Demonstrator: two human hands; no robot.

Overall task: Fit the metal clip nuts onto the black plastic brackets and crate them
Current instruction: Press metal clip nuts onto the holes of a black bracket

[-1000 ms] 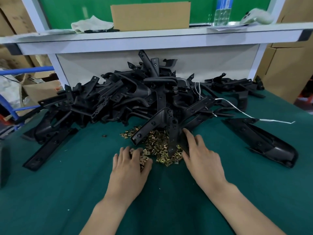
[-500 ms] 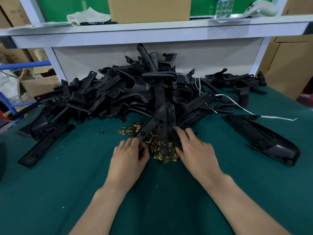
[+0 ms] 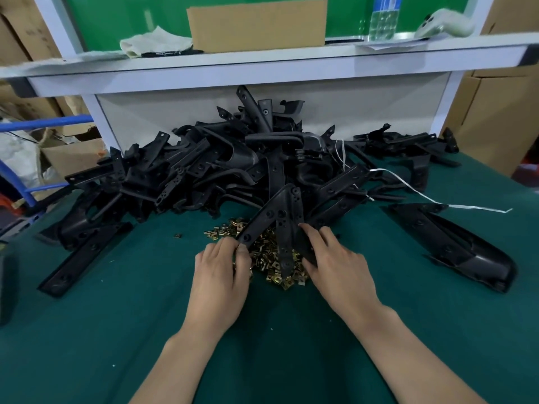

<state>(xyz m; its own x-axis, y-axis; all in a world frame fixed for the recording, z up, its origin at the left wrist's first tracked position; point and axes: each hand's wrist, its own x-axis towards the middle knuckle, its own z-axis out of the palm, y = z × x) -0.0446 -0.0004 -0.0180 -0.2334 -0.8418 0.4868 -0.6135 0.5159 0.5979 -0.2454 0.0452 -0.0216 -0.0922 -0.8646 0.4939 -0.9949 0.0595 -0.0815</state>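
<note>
A V-shaped black plastic bracket [image 3: 281, 214] lies tilted over a heap of small brass-coloured clip nuts [image 3: 268, 258] on the green table. My right hand [image 3: 335, 263] grips the bracket's right leg, with the fingers on top and the thumb below. My left hand [image 3: 221, 275] has its fingertips pinched together at the tip of the bracket's left leg, holding a clip nut that the fingers mostly hide. A large heap of more black brackets [image 3: 221, 167] fills the table behind. No crate is in view.
A long black moulded part [image 3: 455, 246] lies at the right, and a flat black bracket [image 3: 84, 255] at the left. One stray clip nut [image 3: 178, 235] sits alone. A white strap [image 3: 423, 196] trails across the heap. A white shelf [image 3: 262, 68] overhangs the back.
My left hand left the clip nut heap and moved up to the tip of the bracket's left leg. My right hand closed round the right leg, and the bracket's near end rose slightly.
</note>
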